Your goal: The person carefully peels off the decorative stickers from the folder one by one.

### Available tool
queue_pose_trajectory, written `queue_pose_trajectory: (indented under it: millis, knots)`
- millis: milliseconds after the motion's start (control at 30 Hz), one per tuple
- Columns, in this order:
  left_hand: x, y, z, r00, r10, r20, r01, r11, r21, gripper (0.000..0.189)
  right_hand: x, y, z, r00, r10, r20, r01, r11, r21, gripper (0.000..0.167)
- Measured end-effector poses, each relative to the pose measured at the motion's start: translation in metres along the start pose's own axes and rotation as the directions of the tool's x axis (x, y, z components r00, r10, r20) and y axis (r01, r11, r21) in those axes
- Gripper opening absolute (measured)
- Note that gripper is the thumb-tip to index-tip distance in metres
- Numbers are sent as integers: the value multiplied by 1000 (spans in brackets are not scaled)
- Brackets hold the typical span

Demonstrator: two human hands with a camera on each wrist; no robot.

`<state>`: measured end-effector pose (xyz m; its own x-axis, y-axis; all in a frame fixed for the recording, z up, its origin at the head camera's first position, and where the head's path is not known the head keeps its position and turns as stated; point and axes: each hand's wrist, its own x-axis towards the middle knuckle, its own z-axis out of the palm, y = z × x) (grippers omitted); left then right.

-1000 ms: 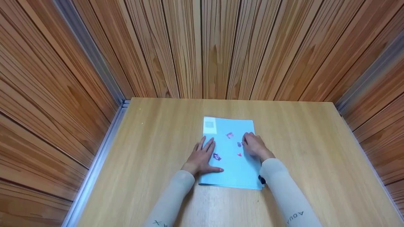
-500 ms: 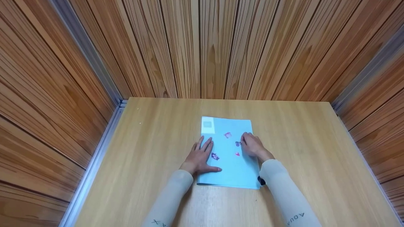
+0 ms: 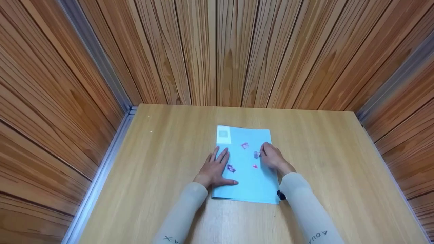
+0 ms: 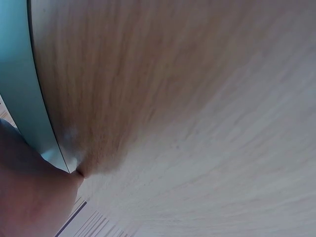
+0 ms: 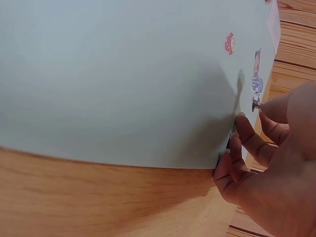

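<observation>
A light blue folder or booklet (image 3: 247, 186) lies on the table, with a white label (image 3: 223, 134) at its far left corner. My left hand (image 3: 213, 170) rests spread on its left side, thumb pointing right. At the right side, my right hand (image 3: 272, 156) pinches the edge of a small purple sticker (image 3: 256, 154) between thumb and index finger; the sticker (image 5: 257, 84) also shows in the right wrist view. Its other fingers curl by the folder's edge. Around it on the cover are a pink sticker (image 3: 244, 145), a red-pink heart-like sticker (image 3: 255, 166) and a dark purple sticker (image 3: 231, 168).
The wooden table (image 3: 162, 152) spreads out on both sides of the folder. Wood-plank walls (image 3: 229, 54) stand behind and at the sides, with a metal rail (image 3: 98, 176) along the left edge. A small black object (image 3: 281, 195) shows under the right sleeve.
The purple sticker looks paler and slightly tilted now, still at the right fingertips. Both hands have stayed almost in place; the view shifted slightly.
</observation>
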<state>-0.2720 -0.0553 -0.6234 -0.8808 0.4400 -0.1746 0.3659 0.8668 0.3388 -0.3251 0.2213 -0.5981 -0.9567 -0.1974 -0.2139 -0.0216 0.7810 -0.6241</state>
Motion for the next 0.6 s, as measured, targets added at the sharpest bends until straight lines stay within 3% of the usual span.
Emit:
queue_pose_trajectory:
  millis: [233, 600]
  knots:
    - [0, 2, -3, 1000, -3, 5, 3, 1000, -9, 121, -1, 1, -1, 1000, 17, 4, -17, 999, 28, 17]
    - [-5, 3, -5, 1000, -3, -4, 3, 999, -35, 120, -12, 6, -13, 999, -19, 31, 16, 997, 82, 19]
